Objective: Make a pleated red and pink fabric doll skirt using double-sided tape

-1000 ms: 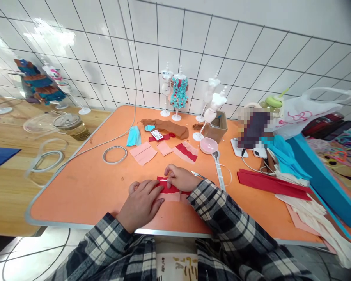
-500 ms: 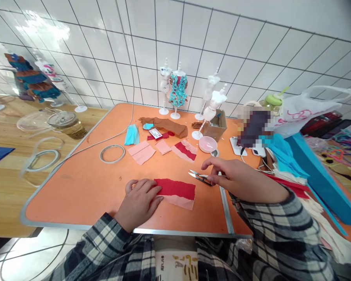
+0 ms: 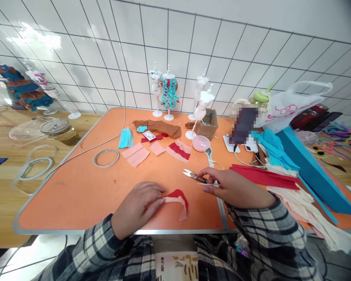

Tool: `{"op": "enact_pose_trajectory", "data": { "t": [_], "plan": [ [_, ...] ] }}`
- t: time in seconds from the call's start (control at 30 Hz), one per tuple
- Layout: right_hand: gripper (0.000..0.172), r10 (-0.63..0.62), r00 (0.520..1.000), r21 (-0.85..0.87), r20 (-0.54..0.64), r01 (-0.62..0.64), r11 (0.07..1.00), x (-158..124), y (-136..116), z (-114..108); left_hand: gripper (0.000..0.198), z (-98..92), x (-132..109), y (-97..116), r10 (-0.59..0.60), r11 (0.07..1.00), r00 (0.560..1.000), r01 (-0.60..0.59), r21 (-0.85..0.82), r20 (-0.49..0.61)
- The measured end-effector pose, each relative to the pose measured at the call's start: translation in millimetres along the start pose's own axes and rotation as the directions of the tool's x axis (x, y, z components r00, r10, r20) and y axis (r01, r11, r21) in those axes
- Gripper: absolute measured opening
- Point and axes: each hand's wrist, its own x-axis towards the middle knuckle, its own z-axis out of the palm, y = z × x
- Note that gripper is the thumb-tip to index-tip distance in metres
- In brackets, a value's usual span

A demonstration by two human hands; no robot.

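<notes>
The left hand (image 3: 139, 206) is pinching the red piece (image 3: 178, 194), which pulling could tear; the right hand (image 3: 234, 187) is touching snips (image 3: 191, 174), grip unclear.

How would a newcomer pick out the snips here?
Over the orange table, find the right hand. Where it reaches, beyond and right of the red-and-pink piece, are the snips. Unlike that limp piece, they show two pointed metal blades, spread apart and facing left, with dark handles.

Table (image 3: 76, 195): orange, grey-edged. Strip (image 3: 178, 194) near front edge: red and pink. Snips (image 3: 194, 176): silver and black. Sleeves (image 3: 92, 236): dark-and-white plaid.
</notes>
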Motion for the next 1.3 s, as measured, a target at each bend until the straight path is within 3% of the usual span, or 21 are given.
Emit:
{"op": "enact_pose_trajectory", "data": {
  "t": [0.1, 0.17, 0.23, 0.37, 0.5, 0.6, 0.7, 0.77, 0.97, 1.1, 1.3],
  "plan": [
    [0.034, 0.01, 1.0, 0.038, -0.011, -0.01, 0.999, -3.8, 4.5, -0.8, 0.038, -10.9, 16.7, 1.5, -0.31, 0.923, 0.944, 0.327, -0.203, 0.11],
    [0.03, 0.019, 1.0, 0.043, -0.009, -0.019, 0.999, -5.5, 5.9, -0.1, 0.04, -11.9, 29.9, -9.6, -0.362, 0.89, 0.896, 0.414, -0.192, 0.257],
    [0.029, 0.015, 1.0, 0.047, 0.0, -0.015, 0.999, -6.7, 6.1, 1.6, 0.04, -7.3, 40.7, -26.2, -0.404, 0.89, 0.869, 0.446, -0.098, 0.285],
    [0.031, -0.003, 1.0, 0.074, 0.002, 0.003, 0.997, -8.1, 6.6, 5.8, 0.041, 6.4, 48.6, -48.1, -0.38, 0.924, 0.894, 0.38, 0.046, 0.239],
    [0.029, -0.011, 1.0, 0.088, -0.008, 0.012, 0.996, -9.2, 9.5, 7.6, 0.047, 5.7, 40.9, -46.0, -0.411, 0.901, 0.906, 0.387, 0.196, 0.101],
    [0.03, -0.024, 1.0, 0.099, -0.001, 0.024, 0.995, -8.7, 10.4, 9.2, 0.043, -2.9, 28.4, -46.5, -0.258, 0.913, 0.965, 0.256, 0.318, -0.034],
    [0.033, -0.077, 0.997, 0.138, 0.009, 0.075, 0.988, -1.8, 6.6, 16.8, 0.035, -6.3, 15.5, -54.3, -0.06, 0.947, 0.997, 0.043, 0.32, 0.046],
    [0.038, -0.147, 0.989, 0.188, 0.005, 0.143, 0.972, 8.4, 0.2, 26.9, 0.031, -3.0, 9.8, -60.0, -0.007, 0.957, 0.996, -0.02, 0.289, 0.093],
    [0.033, -0.308, 0.949, 0.353, 0.072, 0.264, 0.898, 52.9, -30.9, 68.6, 0.032, 10.8, 6.7, -65.8, -0.052, 0.977, 0.996, 0.036, 0.211, 0.069],
    [0.024, -0.292, 0.95, 0.333, 0.113, 0.241, 0.912, 79.2, -42.5, 91.4, 0.029, 9.7, 6.0, -67.5, -0.049, 0.991, 0.997, 0.041, 0.124, 0.062],
    [0.018, -0.235, 0.965, 0.292, 0.118, 0.193, 0.937, 102.0, -38.2, 112.2, 0.031, 7.2, 5.7, -69.9, -0.045, 0.997, 0.993, 0.038, 0.068, 0.105]
  ]
}}
